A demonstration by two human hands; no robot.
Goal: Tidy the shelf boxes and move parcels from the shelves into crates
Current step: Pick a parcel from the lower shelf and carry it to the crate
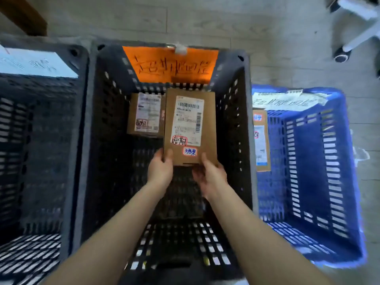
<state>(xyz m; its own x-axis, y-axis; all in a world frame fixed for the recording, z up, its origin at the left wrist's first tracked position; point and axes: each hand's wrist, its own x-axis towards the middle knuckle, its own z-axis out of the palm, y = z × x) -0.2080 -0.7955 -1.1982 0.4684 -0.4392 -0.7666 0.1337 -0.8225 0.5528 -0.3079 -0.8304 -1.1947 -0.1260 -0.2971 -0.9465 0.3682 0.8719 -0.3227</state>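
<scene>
Both forearms reach down into the dark middle crate (pixel 82 140). Left hand (pixel 160 171) grips the near left corner of a flat brown parcel (pixel 190 126), thumb on the top face. Right hand (pixel 209 177) grips the near right corner, thumb along the edge, fingers curled beneath. The parcel is held label-up inside the crate walls; I cannot tell whether its far end rests on anything. Its top carries a white shipping label, with two small red-bordered handwritten stickers at the end nearest the hands.

Beyond the left hand, a second parcel (pixel 146 115) lies label-up on the crate bottom, its right edge hidden by the held one. Further beyond, an orange card (pixel 170 64) with dark handwriting hangs on the far wall.

Left of the left hand: another dark slotted crate (pixel 41 120), just beside the middle one, with a white card (pixel 35 62) on its far wall.

Right of the right hand: a blue crate (pixel 337 182), just beside. A third parcel (pixel 260 140) leans against its left wall. Taped paper (pixel 287 101) sits on its far wall.

Well beyond the right hand: a white chair base (pixel 357 23) with castors on the pale floor (pixel 185 21).
</scene>
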